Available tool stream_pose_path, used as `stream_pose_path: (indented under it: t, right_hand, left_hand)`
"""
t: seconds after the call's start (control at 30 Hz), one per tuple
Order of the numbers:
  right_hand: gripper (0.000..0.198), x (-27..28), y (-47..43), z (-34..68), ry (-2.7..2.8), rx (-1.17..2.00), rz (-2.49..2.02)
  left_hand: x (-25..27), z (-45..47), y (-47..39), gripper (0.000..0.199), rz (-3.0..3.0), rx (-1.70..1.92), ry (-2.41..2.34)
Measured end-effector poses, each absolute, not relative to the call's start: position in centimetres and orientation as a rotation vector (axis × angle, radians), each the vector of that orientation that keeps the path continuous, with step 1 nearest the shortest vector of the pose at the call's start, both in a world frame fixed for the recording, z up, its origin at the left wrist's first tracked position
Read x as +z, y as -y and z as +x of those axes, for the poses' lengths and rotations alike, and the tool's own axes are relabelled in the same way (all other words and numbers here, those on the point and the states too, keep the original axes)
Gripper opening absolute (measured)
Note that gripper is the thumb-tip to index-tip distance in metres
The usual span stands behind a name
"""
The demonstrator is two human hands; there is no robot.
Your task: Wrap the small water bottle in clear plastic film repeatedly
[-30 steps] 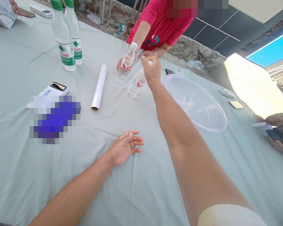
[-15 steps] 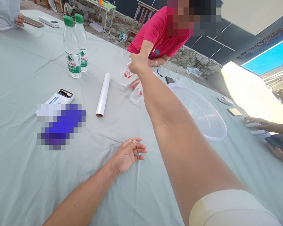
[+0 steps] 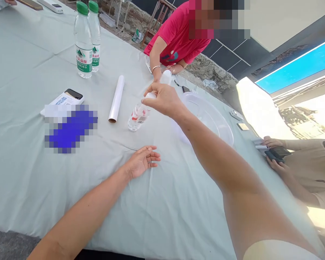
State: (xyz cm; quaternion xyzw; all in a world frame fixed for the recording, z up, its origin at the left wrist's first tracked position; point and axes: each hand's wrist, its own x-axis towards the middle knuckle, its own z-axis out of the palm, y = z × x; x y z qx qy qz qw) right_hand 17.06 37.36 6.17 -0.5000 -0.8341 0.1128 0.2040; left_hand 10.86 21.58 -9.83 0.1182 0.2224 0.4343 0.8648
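My right hand is closed around the white cap end of a clear bottle with red marks on its label. The bottle leans, its base low over or on the cloth; I cannot tell which. Just behind my fingers shows a second white bottle top, close to the hand of a person in a pink shirt. My left hand lies on the tablecloth, palm turned up, fingers loosely apart and holding nothing. A white roll with a brown core lies beyond it, left of the bottle.
Two green-capped water bottles stand at the back left. A phone on a white box and a blurred blue item lie nearer. Right of my forearm is a translucent plastic basin. Another person's hands hold a dark device at the right.
My right hand has drawn back toward me and now holds the bottle near its cap. The person opposite has an arm lowered behind it. The whole view has shifted slightly.
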Motion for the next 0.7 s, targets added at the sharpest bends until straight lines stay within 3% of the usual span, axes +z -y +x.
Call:
stream_pose_path:
  t: [0.2, 0.37, 0.5, 0.57, 0.7]
  right_hand:
    - [0.026, 7.0, -29.1, 16.8, 2.407, 0.400, -1.385]
    - [0.033, 7.4, -32.6, 21.1, 2.349, 0.365, -1.331]
    - [0.026, 7.2, -39.1, 30.6, 2.168, 0.042, -1.619]
    - [0.021, 6.3, -40.8, 35.1, 2.117, 0.147, -2.063]
    - [0.010, 4.4, -39.9, 40.3, 1.830, 0.262, -2.343]
  left_hand:
    - [-9.5, 10.8, -21.5, 0.033, 0.264, 0.948, -0.484]
    - [-9.5, 10.8, -21.7, 0.036, 0.290, 0.944, -0.490]
    - [-9.6, 10.9, -21.7, 0.031, 0.301, 0.935, -0.484]
    - [-9.7, 10.9, -21.8, 0.028, 0.303, 0.927, -0.491]
    - [-9.9, 10.9, -21.8, 0.025, 0.312, 0.926, -0.484]
